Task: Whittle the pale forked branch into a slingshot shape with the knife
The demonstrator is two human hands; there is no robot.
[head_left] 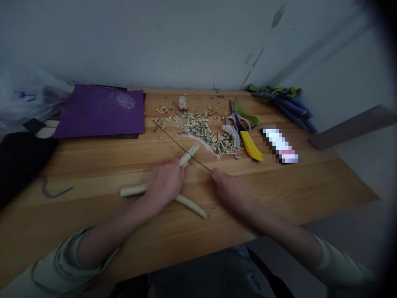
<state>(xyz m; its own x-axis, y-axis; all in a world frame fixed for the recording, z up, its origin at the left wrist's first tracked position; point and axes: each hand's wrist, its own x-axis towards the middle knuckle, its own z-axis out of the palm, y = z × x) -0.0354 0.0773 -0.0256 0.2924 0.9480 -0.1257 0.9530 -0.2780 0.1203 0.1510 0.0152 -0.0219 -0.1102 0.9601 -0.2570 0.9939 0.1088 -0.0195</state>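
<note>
My left hand (166,180) is closed round a pale peeled stick (194,150), whose tip points away from me. Two more pale lengths, a left piece (132,191) and a lower right piece (192,207), stick out from under that hand; it hides whether they join. A thin dark cord or wire (173,140) crosses the stick near its tip and seems looped there, its far end lying by the shavings. My right hand (231,186) pinches the near end of this strand and holds it taut, just above the table.
Wood shavings (201,130) lie mid-table. Beside them are scissors (237,118), a yellow utility knife (252,147) and a blurred-out phone (281,145). Leafy dark sticks (288,103) sit back right; a purple sheet (102,111), plastic bag (27,95) and curved dark strip (56,195) are left.
</note>
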